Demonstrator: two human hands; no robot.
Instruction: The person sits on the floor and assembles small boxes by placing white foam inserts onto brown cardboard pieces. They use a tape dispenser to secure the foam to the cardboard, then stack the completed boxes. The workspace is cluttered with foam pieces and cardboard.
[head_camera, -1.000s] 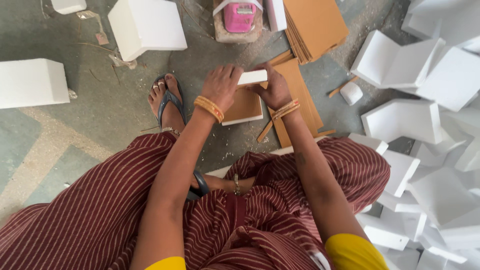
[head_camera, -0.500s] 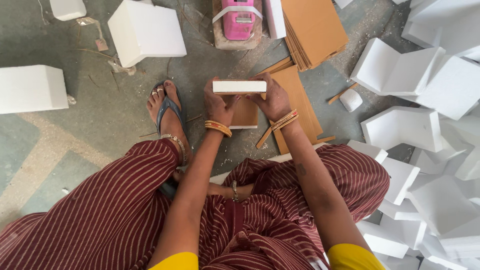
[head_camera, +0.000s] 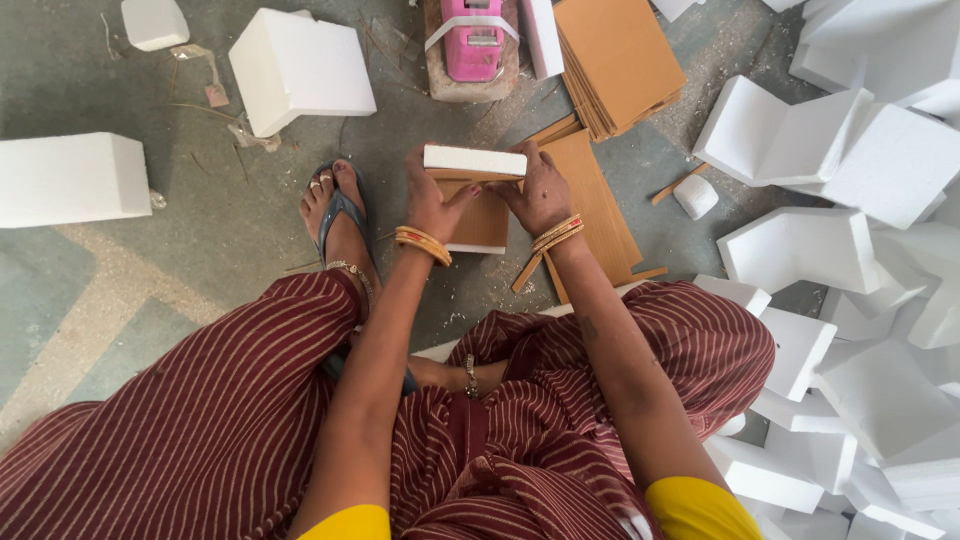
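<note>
Up a touch and squarer to the camera comes the foam slab (head_camera: 474, 160) since half a second ago, both hands keeping their grip. It's a flat white rectangular block, grainy-edged, with a brown card (head_camera: 480, 205) against its underside. Left hand (head_camera: 432, 200) clamps the left end, thumb pressed on the card; right hand (head_camera: 541, 192) pinches the right end. Slab sits between the hands, above the grey floor (head_camera: 200, 200). Smooth cardboard sheets (head_camera: 620, 55) are stacked beyond, chunky foam blocks (head_camera: 800, 250) heaped right.
</note>
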